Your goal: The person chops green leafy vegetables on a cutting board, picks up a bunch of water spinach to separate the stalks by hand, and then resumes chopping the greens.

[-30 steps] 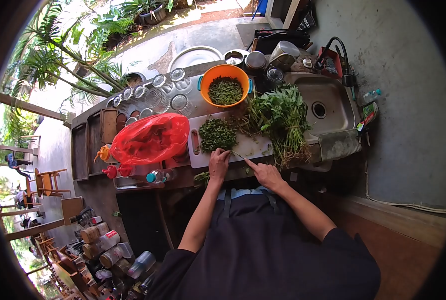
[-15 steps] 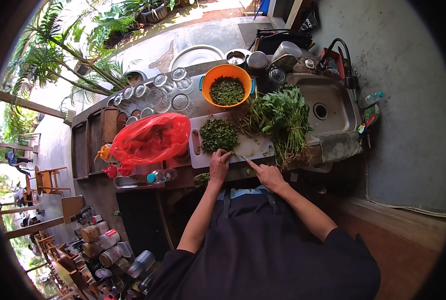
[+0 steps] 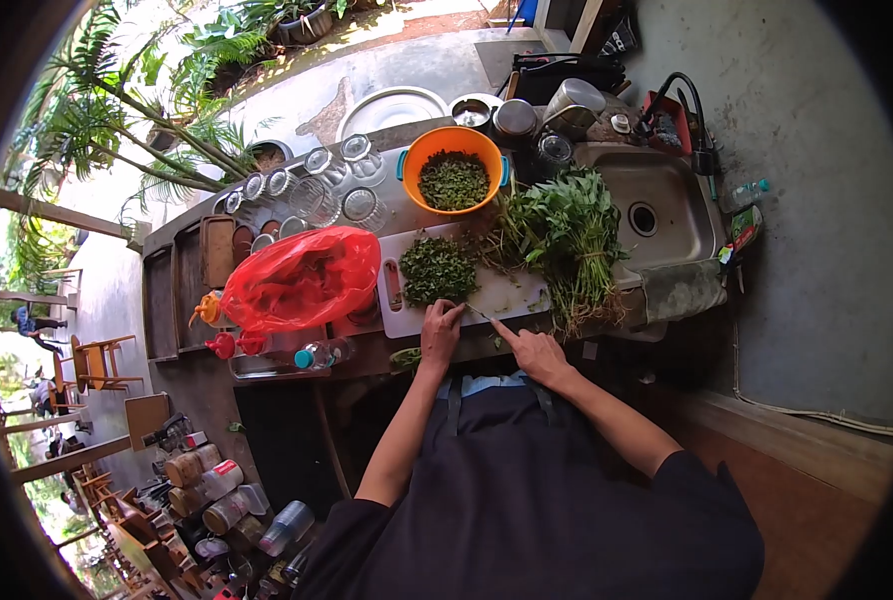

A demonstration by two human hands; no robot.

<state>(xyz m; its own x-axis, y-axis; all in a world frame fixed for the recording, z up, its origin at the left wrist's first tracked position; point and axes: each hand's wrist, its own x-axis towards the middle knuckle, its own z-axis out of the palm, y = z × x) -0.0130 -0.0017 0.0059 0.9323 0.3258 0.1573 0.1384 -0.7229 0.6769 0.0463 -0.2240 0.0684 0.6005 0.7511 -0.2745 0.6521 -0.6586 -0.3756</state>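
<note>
My right hand (image 3: 537,354) is closed round a knife (image 3: 479,314), index finger stretched along it, the blade pointing left over the near edge of a white cutting board (image 3: 507,292). Close to the knife tip, my left hand (image 3: 441,330) has its fingers pinched together at the board's edge; what they hold is too small to make out. Chopped green leaves (image 3: 437,270) lie heaped on the board just beyond my left hand. A big bunch of leafy greens (image 3: 579,240) with roots spreads across the board's right end. Behind the board, an orange basin (image 3: 454,143) contains more chopped leaves.
Left of the board sits a red plastic bag (image 3: 302,278), with a bottle with a teal cap (image 3: 322,354) in front. Several upturned glasses (image 3: 364,207) stand at the back left. A steel sink (image 3: 667,195) is on the right, metal pots (image 3: 515,118) behind.
Both hands and the knife stay in nearly the same place. The view has shifted very slightly.
</note>
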